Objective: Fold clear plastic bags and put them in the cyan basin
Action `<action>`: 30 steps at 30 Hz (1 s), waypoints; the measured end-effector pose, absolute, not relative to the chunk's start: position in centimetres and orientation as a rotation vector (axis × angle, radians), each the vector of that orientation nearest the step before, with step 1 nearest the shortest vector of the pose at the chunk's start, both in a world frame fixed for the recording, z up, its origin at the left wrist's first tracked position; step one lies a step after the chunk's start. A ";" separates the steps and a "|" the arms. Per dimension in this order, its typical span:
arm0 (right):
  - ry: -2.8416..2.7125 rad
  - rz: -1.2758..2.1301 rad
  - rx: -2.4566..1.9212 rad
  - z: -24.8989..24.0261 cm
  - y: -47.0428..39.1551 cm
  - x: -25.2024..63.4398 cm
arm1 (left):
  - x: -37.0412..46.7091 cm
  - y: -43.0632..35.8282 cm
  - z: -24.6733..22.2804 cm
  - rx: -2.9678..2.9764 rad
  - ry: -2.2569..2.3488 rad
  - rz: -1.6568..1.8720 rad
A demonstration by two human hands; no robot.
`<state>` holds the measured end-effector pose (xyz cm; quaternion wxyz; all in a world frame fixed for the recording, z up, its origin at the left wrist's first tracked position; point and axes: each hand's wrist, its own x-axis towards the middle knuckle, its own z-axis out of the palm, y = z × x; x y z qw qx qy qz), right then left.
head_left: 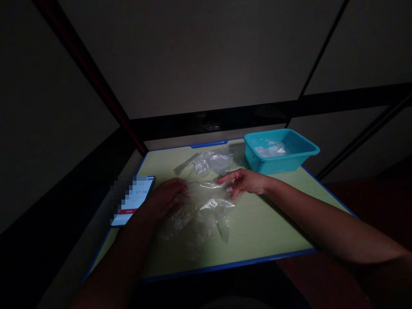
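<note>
A clear, crumpled plastic bag (206, 204) is spread over the middle of the small table, between my two hands. My left hand (169, 195) touches its left side with curled fingers; whether they pinch the film is hard to see. At the bag's upper right edge is my right hand (240, 182), its fingers apart and resting on the film. Behind them lies more crumpled clear plastic (212, 161). A turquoise basin (273, 165) at the back right corner holds some whitish clear plastic (272, 149).
The pale green table (270, 227) has a blue rim. A phone (137, 199) with a lit screen lies at its left edge, beside my left forearm. Behind the table stands a dark panelled wall (199, 60).
</note>
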<state>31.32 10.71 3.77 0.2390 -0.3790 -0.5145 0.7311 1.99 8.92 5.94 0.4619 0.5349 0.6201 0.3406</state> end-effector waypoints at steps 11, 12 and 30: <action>-1.695 1.616 -1.389 4.9 9.0 30.0 | 4.1 7.5 3.9 2.529 1.345 0.785; -1.717 1.577 -1.424 5.0 9.0 29.9 | 4.5 7.2 3.5 2.590 1.226 0.625; -1.469 1.542 -1.298 4.7 10.7 30.6 | 2.9 7.5 4.8 2.515 0.848 -0.193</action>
